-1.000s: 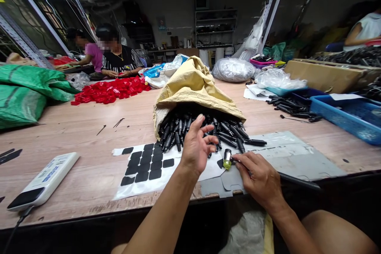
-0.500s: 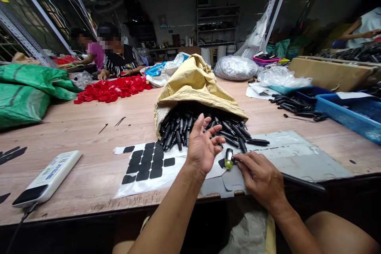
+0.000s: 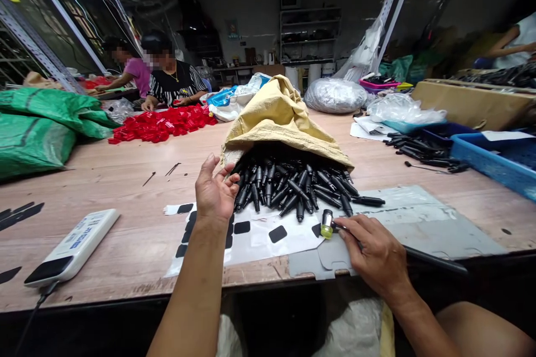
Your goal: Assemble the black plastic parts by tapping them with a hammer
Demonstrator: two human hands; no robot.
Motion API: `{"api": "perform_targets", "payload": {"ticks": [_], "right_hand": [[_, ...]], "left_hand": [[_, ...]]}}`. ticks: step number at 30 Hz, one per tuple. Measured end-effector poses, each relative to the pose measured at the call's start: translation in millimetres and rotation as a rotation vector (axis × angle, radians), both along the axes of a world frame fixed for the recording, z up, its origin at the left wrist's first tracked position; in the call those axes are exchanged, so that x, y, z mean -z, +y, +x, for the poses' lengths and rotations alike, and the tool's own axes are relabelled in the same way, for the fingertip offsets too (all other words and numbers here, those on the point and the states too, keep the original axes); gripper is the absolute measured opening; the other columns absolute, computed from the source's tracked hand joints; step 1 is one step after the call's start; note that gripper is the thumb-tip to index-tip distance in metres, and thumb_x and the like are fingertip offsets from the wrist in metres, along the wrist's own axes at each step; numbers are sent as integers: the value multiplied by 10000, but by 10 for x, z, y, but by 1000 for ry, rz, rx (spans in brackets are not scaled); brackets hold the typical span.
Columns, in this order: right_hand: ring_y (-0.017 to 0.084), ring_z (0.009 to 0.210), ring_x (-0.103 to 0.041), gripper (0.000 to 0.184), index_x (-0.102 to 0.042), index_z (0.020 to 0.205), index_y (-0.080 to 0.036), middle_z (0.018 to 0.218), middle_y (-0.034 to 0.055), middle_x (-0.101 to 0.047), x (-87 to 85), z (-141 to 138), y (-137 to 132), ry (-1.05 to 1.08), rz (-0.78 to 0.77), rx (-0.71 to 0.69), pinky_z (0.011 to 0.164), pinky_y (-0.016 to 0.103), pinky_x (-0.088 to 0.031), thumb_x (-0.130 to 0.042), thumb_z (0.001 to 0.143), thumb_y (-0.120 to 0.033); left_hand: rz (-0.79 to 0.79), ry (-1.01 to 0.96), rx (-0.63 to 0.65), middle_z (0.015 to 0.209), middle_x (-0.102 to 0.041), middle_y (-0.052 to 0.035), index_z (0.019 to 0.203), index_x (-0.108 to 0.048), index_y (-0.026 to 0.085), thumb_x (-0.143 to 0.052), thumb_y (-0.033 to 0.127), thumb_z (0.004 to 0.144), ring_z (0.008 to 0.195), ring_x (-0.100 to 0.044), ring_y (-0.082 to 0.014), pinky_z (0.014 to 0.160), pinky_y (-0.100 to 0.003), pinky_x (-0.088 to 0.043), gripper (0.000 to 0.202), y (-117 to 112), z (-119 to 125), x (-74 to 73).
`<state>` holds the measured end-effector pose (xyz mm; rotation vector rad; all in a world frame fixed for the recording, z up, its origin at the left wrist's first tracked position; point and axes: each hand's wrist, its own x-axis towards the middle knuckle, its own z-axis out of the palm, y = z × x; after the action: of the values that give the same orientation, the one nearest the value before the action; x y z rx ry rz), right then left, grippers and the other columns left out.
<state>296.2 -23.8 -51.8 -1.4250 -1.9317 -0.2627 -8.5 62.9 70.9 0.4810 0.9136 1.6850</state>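
Observation:
My right hand (image 3: 374, 251) grips a small hammer (image 3: 326, 224) by its black handle, which runs out behind the hand to the right. Its head has a metal barrel and a yellow-green face turned down, close above a grey sheet (image 3: 301, 262). My left hand (image 3: 216, 192) is raised with palm up and fingers spread, holding nothing. Behind it, partly hidden, lies a white sheet (image 3: 251, 248) carrying several black rounded squares (image 3: 277, 234). Many black pen-like tubes (image 3: 288, 189) spill from a yellow woven sack (image 3: 280, 117) in front of me.
A white power bank (image 3: 71, 251) with a cable lies at left, near green sacks (image 3: 37, 128). Red pieces (image 3: 163, 124) are heaped before two co-workers. To the right are a blue tray (image 3: 498, 159), more black parts (image 3: 422, 148) and a cardboard box (image 3: 473, 103).
My left hand has moved left, away from the tubes' front and over the black squares, uncovering a loose black square. My right hand keeps the hammer in nearly the same place.

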Motion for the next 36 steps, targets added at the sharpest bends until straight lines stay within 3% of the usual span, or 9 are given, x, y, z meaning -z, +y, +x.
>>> {"api": "perform_targets", "payload": {"ticks": [10,16,19,24,26,29,34,36], "right_hand": [[204,902,-591,215,-684,1128,-266,951,18,-676,6,3,0,-4,3,-1,820,339,-460,-542,969,-241],[202,902,-592,219,-683,1135,-270,953,16,-676,-3,-9,-4,1,3,6,819,338,-460,-544,968,-242],[202,899,-592,225,-682,1144,-272,951,16,-676,-9,-14,-3,2,2,10,812,336,-459,-546,967,-244],[201,885,-593,223,-684,1140,-270,942,17,-676,-10,-9,-5,-6,8,8,804,335,-458,-545,967,-248],[199,885,-593,219,-687,1133,-269,940,16,-676,-11,-6,-6,-7,9,11,803,333,-458,-545,967,-245],[198,888,-592,220,-687,1134,-270,943,15,-676,-12,-4,-4,-4,11,9,805,332,-457,-546,968,-245],[197,900,-589,221,-691,1129,-262,948,18,-675,-24,-13,-5,7,5,-2,819,335,-458,-545,966,-232],[201,904,-587,224,-691,1132,-259,951,22,-675,-34,-19,-12,7,-6,0,821,339,-459,-544,966,-227]], "left_hand": [[-24,-34,114,922,-596,-55,1063,-510,219,-538,420,921,558,-599,-102,384,-118,-369,248,-125,105,152],[-42,-90,148,947,-602,-95,1096,-505,191,-453,433,968,586,-597,-104,374,-103,-382,279,-221,-23,205],[-53,-133,136,966,-601,-116,1121,-492,173,-433,457,973,600,-587,-96,384,-94,-398,326,-171,-127,106],[79,-129,145,1038,-612,-143,1177,-492,193,-462,578,930,666,-612,-118,385,-102,-400,458,-32,-208,-290],[134,-77,176,1038,-625,-139,1163,-521,195,-502,602,895,658,-605,-119,374,-111,-379,487,-13,-206,-382],[150,167,206,929,-638,-88,1084,-599,176,-635,571,794,576,-553,-104,371,-145,-347,491,-30,-187,-288],[-42,1053,141,620,-544,22,808,-684,199,-826,477,641,501,-433,-113,440,-207,-269,354,-60,-169,281],[-53,1290,52,562,-513,26,699,-674,220,-875,401,591,547,-439,-142,497,-228,-250,292,-50,-170,469]]}}
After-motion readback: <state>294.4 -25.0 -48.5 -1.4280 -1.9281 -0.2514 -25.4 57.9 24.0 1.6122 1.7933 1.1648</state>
